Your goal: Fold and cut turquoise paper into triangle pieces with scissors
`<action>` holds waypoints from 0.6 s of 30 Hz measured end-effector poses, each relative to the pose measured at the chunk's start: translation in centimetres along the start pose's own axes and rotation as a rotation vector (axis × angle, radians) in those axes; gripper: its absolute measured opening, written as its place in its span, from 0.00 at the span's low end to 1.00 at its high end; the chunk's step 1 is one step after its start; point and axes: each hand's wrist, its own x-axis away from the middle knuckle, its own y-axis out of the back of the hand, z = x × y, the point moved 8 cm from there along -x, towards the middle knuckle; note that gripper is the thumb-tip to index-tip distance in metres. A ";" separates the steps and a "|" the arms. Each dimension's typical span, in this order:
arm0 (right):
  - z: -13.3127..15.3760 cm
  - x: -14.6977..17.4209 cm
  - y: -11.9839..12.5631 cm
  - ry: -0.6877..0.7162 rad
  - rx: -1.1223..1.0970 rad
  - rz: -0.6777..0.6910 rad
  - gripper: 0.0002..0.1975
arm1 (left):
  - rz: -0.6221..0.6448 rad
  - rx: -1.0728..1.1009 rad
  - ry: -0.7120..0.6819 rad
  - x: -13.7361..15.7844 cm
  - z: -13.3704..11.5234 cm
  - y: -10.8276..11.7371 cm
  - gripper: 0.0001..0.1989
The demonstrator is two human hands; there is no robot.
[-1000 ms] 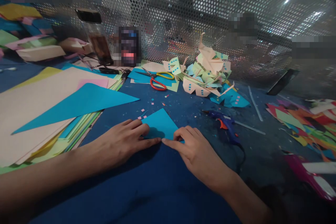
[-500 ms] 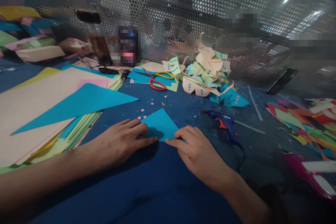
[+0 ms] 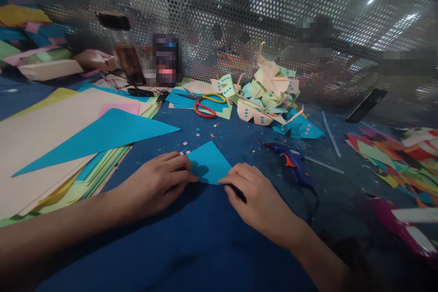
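Note:
A small blue sheet of paper (image 3: 210, 164), folded to a triangle, lies on the dark blue table with its peak pointing away from me. My left hand (image 3: 167, 178) covers its left corner, fingers curled and the thumb side along the bottom fold. At the right corner, my right hand (image 3: 249, 187) has its fingertips together on the paper, the index finger near the fold. Both corners are hidden under my hands. Tiny paper scraps (image 3: 196, 135) are scattered just beyond the triangle.
Left lies a stack of coloured paper (image 3: 44, 141) with a larger blue folded sheet (image 3: 106, 139) on it. Scissors (image 3: 205, 105) and a heap of folded paper pieces (image 3: 270, 96) sit behind. To the right are a glue gun (image 3: 294, 162), paper offcuts (image 3: 390, 155) and a magenta tool (image 3: 393, 219).
My left hand has slid slightly left along the bottom fold, away from my right hand. The right fingers have shifted a little on the paper, with the thumb now lower and apart.

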 end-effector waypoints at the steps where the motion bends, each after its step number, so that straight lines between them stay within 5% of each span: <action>1: -0.1 -0.1 0.0 -0.017 -0.024 -0.008 0.09 | -0.002 0.032 0.027 -0.1 0.1 0.0 0.13; 10: -1.4 -0.4 -0.7 -0.177 -0.066 -0.014 0.05 | 0.021 0.092 0.253 -0.1 1.9 -0.7 0.08; 18: -1.6 -0.4 -0.9 -0.222 -0.050 0.002 0.05 | -0.001 0.006 0.313 -0.2 2.4 -0.9 0.09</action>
